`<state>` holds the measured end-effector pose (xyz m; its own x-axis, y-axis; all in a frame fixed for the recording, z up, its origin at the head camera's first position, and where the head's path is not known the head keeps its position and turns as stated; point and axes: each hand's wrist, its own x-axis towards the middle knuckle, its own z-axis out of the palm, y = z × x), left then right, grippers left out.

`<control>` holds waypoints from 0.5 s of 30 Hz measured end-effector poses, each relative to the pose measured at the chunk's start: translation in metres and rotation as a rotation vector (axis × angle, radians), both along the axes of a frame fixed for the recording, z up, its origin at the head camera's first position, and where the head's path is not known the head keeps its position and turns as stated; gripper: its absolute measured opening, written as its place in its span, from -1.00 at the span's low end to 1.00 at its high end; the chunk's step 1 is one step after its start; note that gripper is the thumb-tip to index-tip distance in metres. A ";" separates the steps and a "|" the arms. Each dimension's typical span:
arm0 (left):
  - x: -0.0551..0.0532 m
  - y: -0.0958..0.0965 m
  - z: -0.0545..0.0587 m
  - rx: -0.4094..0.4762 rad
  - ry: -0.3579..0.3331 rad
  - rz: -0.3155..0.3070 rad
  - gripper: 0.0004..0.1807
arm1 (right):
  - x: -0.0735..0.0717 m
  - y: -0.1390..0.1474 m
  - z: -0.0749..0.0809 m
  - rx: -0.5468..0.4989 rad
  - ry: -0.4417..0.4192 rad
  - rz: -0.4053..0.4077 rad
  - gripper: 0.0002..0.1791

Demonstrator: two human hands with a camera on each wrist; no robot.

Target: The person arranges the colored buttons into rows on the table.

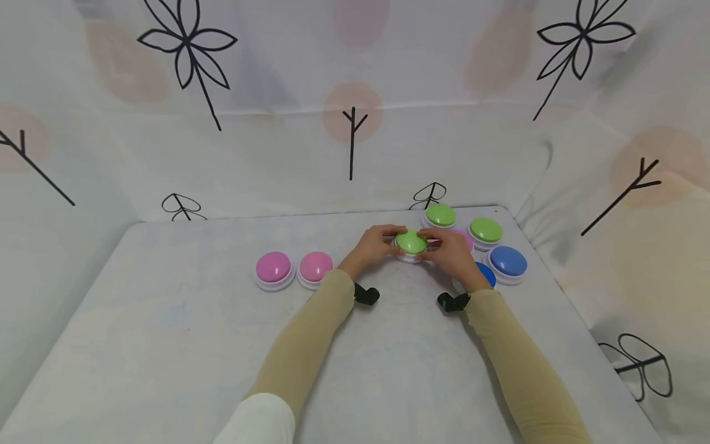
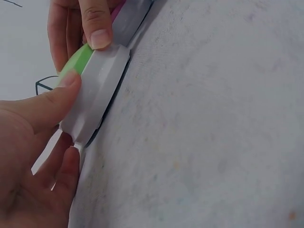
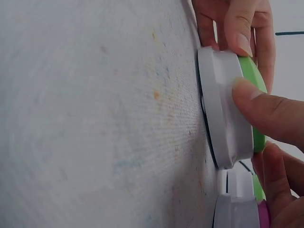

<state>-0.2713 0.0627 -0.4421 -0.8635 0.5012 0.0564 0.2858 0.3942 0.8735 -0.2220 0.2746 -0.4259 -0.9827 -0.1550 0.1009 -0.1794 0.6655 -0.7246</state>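
Both hands grip one green push button (image 1: 411, 242) with a round white base, from its two sides. My left hand (image 1: 373, 245) has its thumb on the near side and its fingers farther round the rim. Opposite, my right hand (image 1: 450, 253) pinches it the same way. In the left wrist view the white base (image 2: 102, 85) stands at or just over the table surface; the right wrist view shows the thumb against the green cap (image 3: 251, 71). Behind the right hand a pink button (image 1: 463, 239) is partly hidden, as is a blue button (image 1: 485, 274) beside the wrist.
Two pink buttons, one left (image 1: 273, 267) and one right (image 1: 315, 266), sit left of the hands. At the back right are a green button (image 1: 440, 215), another green button (image 1: 485, 230) and a blue button (image 1: 508, 261). Patterned cloth (image 1: 277, 154) walls the white table (image 1: 166, 345).
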 end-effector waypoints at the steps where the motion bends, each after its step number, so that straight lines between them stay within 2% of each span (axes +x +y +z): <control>1: 0.000 -0.001 0.000 0.001 0.007 -0.009 -0.40 | 0.000 0.000 0.000 0.005 0.002 0.000 -0.40; 8: 0.002 -0.007 0.004 -0.013 0.032 -0.045 -0.42 | 0.004 0.001 0.003 -0.001 -0.012 0.041 -0.45; 15: 0.004 -0.012 0.005 -0.037 0.020 -0.033 -0.40 | 0.003 0.002 0.003 -0.025 -0.069 0.084 -0.32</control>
